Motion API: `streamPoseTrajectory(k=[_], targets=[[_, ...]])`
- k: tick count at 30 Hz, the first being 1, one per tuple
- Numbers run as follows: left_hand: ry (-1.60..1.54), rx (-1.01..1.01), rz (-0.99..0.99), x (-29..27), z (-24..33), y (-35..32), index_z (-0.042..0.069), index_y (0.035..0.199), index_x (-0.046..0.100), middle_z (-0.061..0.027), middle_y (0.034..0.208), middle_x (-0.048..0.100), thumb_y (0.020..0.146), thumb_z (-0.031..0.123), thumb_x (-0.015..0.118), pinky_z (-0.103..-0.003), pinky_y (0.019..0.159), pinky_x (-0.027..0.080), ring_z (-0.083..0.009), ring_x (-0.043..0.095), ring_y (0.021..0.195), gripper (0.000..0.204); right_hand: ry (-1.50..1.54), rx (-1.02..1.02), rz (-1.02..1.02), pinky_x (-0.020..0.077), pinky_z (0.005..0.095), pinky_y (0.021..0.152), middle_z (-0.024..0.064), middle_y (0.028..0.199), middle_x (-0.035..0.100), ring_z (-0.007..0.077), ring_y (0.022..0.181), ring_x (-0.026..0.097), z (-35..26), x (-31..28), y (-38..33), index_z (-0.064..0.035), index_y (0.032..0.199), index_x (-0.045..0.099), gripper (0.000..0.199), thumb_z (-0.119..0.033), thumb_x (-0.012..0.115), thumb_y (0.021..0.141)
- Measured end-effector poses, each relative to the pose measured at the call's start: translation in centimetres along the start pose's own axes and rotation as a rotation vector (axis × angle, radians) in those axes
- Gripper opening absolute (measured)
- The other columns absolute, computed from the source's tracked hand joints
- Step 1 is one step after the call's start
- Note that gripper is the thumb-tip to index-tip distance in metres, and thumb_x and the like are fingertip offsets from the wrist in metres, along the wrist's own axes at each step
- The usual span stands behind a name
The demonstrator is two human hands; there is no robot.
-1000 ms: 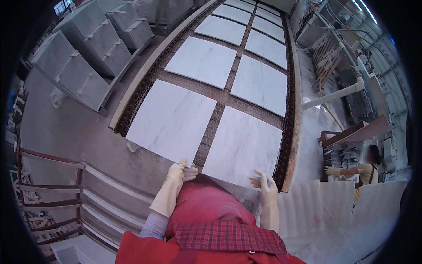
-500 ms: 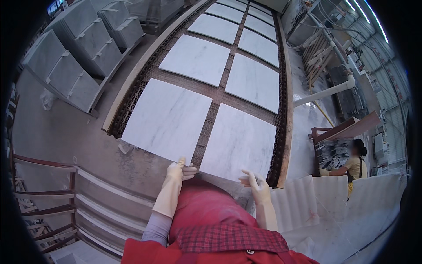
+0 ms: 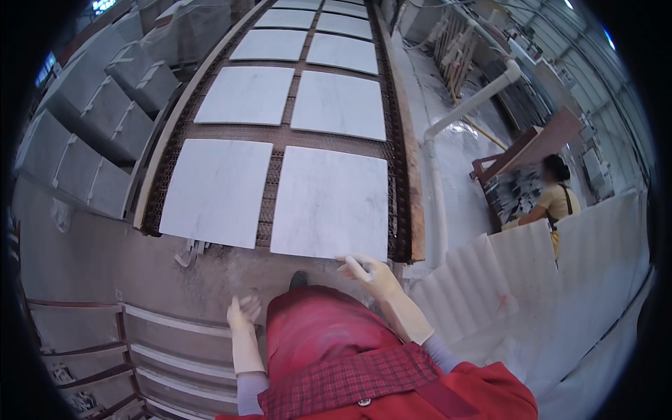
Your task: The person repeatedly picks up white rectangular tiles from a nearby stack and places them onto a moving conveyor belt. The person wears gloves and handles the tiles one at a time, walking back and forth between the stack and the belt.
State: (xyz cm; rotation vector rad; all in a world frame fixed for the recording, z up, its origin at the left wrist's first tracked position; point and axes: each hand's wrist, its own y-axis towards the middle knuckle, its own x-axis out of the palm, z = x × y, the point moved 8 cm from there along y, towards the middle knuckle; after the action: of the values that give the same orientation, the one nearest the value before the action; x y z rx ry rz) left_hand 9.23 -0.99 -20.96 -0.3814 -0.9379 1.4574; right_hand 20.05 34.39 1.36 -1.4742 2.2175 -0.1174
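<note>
Two white, grey-veined stone tiles lie at the near end of a conveyor, the left tile and the right tile. My right hand, in a cream rubber glove, is at the near edge of the right tile. Its fingers are parted and holding nothing; whether the tips touch the stone I cannot tell. My left hand, gloved alike, hangs in the air beside my red apron. Loosely bent, its fingers hold nothing and stay apart from the tiles.
More tiles lie in two rows farther up the conveyor. Upright slab stacks stand at left, and a metal rack at lower left. White foam sheeting is at right. Beyond it a co-worker works beside a slanted frame.
My left hand has drawn back from the left tile's near corner toward my body. My right hand has moved left along the right tile's near edge. The whole view has shifted.
</note>
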Motion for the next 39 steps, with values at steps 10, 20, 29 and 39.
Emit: streamPoseTrajectory(k=[10, 20, 29, 39], targets=[[0.273, -0.27, 0.533, -20.3, -18.6, -18.8, -0.003, 0.083, 0.065, -0.0197, 0.089, 0.065, 0.095, 0.046, 0.033, -0.046, 0.073, 0.051, -0.0358, 0.062, 0.083, 0.06, -0.051, 0.119, -0.006, 0.0504, 0.0275, 0.076, 0.0095, 0.095, 0.068, 0.0139, 0.085, 0.065, 7.3, -3.1, -9.0, -0.0101, 0.113, 0.066, 0.03, -0.028, 0.051, 0.094], [0.44, -0.022, 0.52, -19.3, -14.1, -22.8, -0.005, 0.074, 0.066, -0.0174, 0.075, 0.067, 0.095, 0.037, 0.037, -0.038, 0.065, 0.055, -0.0261, 0.064, 0.067, 0.055, -0.266, 0.157, -0.181, 0.0505, 0.0275, 0.074, 0.0089, 0.09, 0.069, 0.0155, 0.081, 0.066, 11.1, -0.4, -10.9, -0.0081, 0.112, 0.065, 0.035, -0.034, 0.051, 0.092], [0.444, -0.062, 0.419, -22.9, -19.3, -27.6, 0.001, 0.075, 0.07, -0.0119, 0.079, 0.069, 0.094, 0.037, 0.036, -0.034, 0.069, 0.053, -0.0206, 0.064, 0.076, 0.053, -0.444, 0.003, -0.337, 0.0503, 0.0272, 0.068, 0.009, 0.088, 0.069, 0.0151, 0.08, 0.066, 7.3, 9.1, -14.1, -0.0072, 0.109, 0.065, 0.031, -0.03, 0.052, 0.093], [-0.093, -0.283, 0.924, -41.6, -39.7, -44.1, 0.002, 0.091, 0.063, -0.0135, 0.082, 0.068, 0.095, 0.038, 0.037, -0.04, 0.061, 0.054, -0.0242, 0.065, 0.068, 0.045, -0.57, -0.247, -0.725, 0.0507, 0.0271, 0.075, 0.0128, 0.091, 0.069, 0.0172, 0.084, 0.067, 4.9, 27.5, -26.2, -0.0027, 0.109, 0.065, 0.033, -0.027, 0.05, 0.092]])
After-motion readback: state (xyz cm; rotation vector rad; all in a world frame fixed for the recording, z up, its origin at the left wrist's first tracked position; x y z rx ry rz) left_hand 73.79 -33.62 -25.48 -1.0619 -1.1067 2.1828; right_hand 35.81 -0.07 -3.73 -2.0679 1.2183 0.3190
